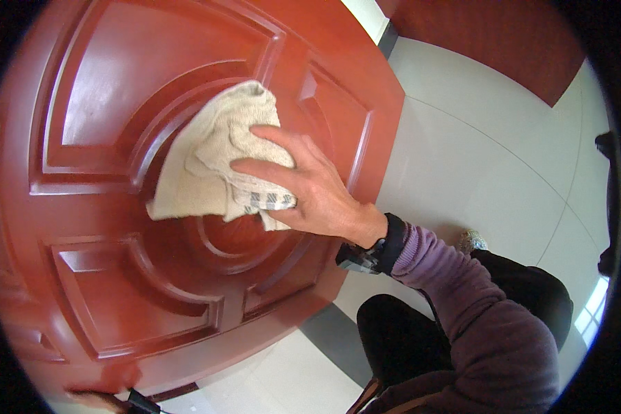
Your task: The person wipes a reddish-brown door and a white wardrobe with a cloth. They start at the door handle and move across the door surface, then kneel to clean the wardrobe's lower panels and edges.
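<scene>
My right hand (321,191) is spread over a crumpled beige cloth (202,171) and presses it to a glossy red-brown panelled wooden door (103,212). The cloth has a dark checked band near my thumb and covers part of the round moulding at the door's middle. A black strap with a small device (365,256) circles my right wrist, below a purple sleeve. Low at the picture's left, my left hand (98,399) is at the door's edge, dark and partly cut off. A black band is at its wrist; its grip is unclear.
Pale floor tiles (460,155) lie beside the door, with a dark strip (336,334) under its edge. Another red-brown panel (486,41) stands at the upper right. My bent knees (403,331) and a glittery shoe (472,240) are close below my right arm.
</scene>
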Motion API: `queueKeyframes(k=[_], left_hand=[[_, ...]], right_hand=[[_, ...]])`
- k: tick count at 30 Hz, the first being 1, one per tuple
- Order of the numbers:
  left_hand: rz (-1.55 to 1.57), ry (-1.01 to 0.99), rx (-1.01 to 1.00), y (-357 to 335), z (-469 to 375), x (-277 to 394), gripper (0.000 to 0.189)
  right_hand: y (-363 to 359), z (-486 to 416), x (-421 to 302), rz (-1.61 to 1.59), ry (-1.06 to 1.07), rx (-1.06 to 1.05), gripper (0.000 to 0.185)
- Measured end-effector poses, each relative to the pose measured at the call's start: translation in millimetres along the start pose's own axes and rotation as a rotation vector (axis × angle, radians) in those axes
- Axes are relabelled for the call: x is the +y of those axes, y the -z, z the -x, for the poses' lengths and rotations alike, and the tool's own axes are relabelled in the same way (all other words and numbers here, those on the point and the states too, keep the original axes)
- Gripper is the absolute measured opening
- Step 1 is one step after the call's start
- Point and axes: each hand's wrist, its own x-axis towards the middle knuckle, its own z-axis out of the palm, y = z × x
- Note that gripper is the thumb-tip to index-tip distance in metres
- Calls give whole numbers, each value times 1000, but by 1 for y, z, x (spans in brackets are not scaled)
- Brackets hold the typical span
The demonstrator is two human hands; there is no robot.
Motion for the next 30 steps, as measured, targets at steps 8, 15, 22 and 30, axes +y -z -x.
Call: queueKeyframes(k=[8,15,22,30], left_hand=[[-18,-2,-2,2,0,1,56],[-30,-5,-5,6,1,-3,55],[-39,-9,-2,9,3,-5,54],[4,43,-34,12,1,-6,53]], right_hand=[[8,-1,11,73,-76,-12,74],[24,-31,41,200,-164,196,62],[18,4,79,46,-610,335,60],[3,8,44,146,-402,296,61]])
